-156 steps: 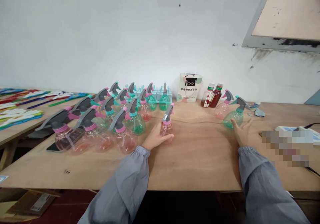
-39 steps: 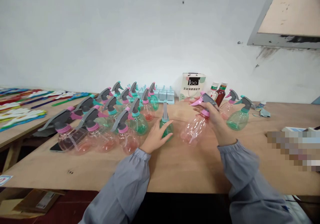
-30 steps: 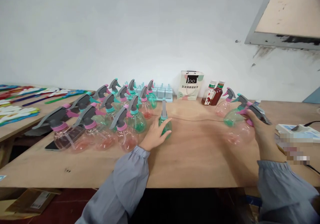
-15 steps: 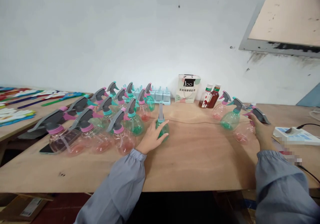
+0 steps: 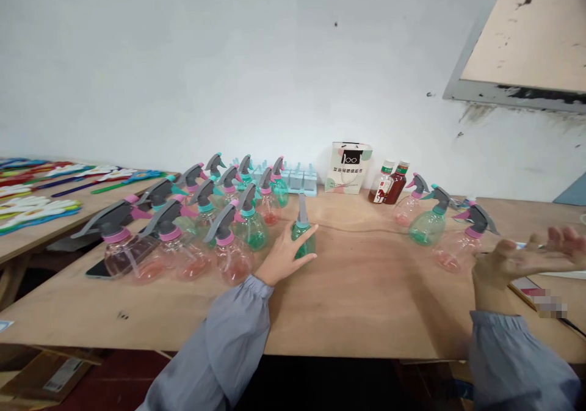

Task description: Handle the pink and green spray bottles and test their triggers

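My left hand rests against a green spray bottle standing mid-table, its thumb and fingers spread around the near side of the round body. At the right, my right hand is raised with its fingers apart and nothing in it. Just left of it stands a pink spray bottle, with a green one and another pink one behind. A group of several pink and green spray bottles with grey triggers fills the left part of the wooden table.
A paper bag, two bottles of reddish-brown liquid and light-blue moulds stand near the wall. A phone lies at the left. Colourful flat pieces cover the left side table.
My right hand has let go of the pink bottle and moved right, its fingers opening. My left hand stays at the green bottle. The view has shifted slightly.
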`<state>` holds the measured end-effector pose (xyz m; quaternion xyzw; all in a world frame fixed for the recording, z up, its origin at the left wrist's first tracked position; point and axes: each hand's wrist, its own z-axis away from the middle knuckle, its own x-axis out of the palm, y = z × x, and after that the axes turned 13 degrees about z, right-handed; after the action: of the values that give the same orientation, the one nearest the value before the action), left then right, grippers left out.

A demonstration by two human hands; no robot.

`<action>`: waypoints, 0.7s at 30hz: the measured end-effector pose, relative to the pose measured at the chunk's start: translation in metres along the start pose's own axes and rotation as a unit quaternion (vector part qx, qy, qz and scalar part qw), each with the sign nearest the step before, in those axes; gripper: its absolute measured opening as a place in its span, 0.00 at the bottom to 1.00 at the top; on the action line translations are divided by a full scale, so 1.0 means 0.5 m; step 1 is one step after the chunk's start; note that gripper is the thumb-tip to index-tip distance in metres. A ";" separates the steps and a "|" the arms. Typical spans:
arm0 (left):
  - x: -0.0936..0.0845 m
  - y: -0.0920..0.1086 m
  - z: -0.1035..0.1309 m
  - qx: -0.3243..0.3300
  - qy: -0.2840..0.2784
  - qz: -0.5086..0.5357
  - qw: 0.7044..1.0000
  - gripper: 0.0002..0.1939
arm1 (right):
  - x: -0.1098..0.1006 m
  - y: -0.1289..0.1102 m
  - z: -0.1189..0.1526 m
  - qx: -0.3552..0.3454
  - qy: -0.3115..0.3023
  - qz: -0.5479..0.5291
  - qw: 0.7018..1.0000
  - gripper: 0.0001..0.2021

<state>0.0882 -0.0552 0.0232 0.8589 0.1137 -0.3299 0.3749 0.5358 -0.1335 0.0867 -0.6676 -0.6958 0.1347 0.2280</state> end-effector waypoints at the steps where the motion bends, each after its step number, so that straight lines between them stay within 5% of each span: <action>1: 0.006 0.005 0.002 0.010 -0.004 -0.004 1.000 0.36 | -0.003 -0.042 0.019 -0.028 0.012 -0.035 0.999 0.52; 3: 0.022 0.016 0.005 0.034 -0.015 -0.010 0.999 0.36 | 0.001 -0.133 0.070 -0.081 -0.170 -0.081 0.979 0.43; 5: 0.040 0.029 0.009 0.056 -0.039 -0.015 0.998 0.36 | 0.019 -0.213 0.134 -0.097 -0.391 -0.110 0.909 0.33; 8: 0.059 0.048 0.011 0.094 -0.093 -0.041 0.990 0.34 | 0.061 -0.292 0.228 -0.065 -0.541 -0.231 0.806 0.44; 10: 0.063 0.058 0.008 0.123 -0.118 -0.072 0.983 0.32 | 0.088 -0.320 0.269 -0.015 -0.570 -0.290 0.769 0.47; 13: 0.054 0.066 0.008 0.158 -0.092 -0.115 0.976 0.31 | 0.112 -0.343 0.280 0.034 -0.576 -0.342 0.742 0.39; 19: -0.028 0.035 0.102 0.215 0.144 -0.075 0.963 0.29 | 0.121 -0.353 0.232 0.034 -0.617 -0.360 0.698 0.48; 21: -0.080 0.013 0.146 0.136 0.226 -0.055 0.963 0.23 | 0.128 -0.352 0.227 0.017 -0.636 -0.361 0.682 0.47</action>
<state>0.0254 -0.1100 0.0164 0.9465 0.1962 -0.1596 0.2002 0.3262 -0.0695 0.0847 -0.1143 -0.8578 0.4465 -0.2273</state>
